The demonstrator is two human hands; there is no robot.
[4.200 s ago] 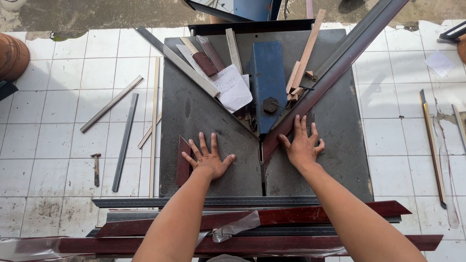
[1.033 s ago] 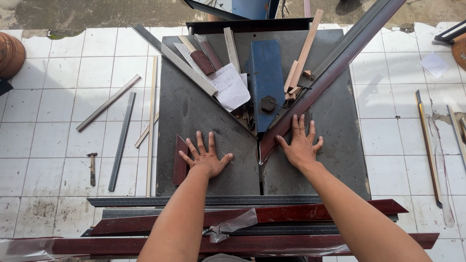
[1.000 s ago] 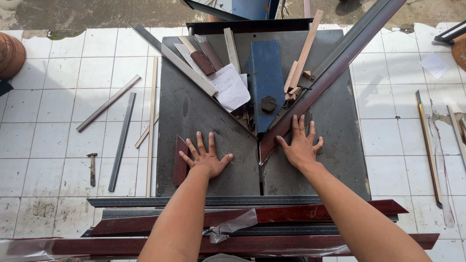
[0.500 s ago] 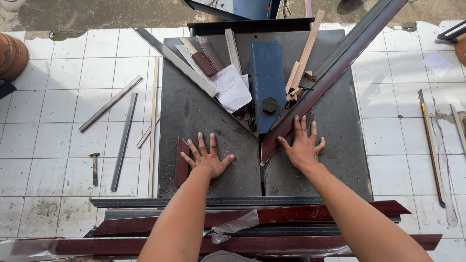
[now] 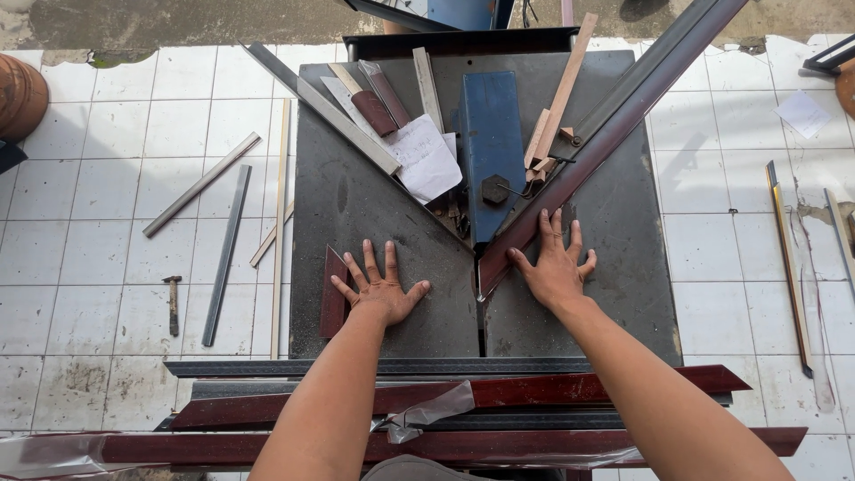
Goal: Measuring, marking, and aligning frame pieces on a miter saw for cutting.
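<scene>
Two hands lie flat, fingers spread wide, on the dark desk (image 5: pixel 374 223) at frame centre: left hand (image 5: pixel 381 289) beside one maroon offcut (image 5: pixel 334 294), right hand (image 5: pixel 557 267) touching one long moulding strip (image 5: pixel 614 116).

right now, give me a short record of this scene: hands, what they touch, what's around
left hand: flat, fingers spread, on the grey table, beside a short dark red offcut
right hand: flat, fingers on the long dark moulding laid diagonally
centre: blue guard above the slot
table top: white paper, wood strips
near edge: dark red mouldings
floor, left: hammer, loose strips
</scene>
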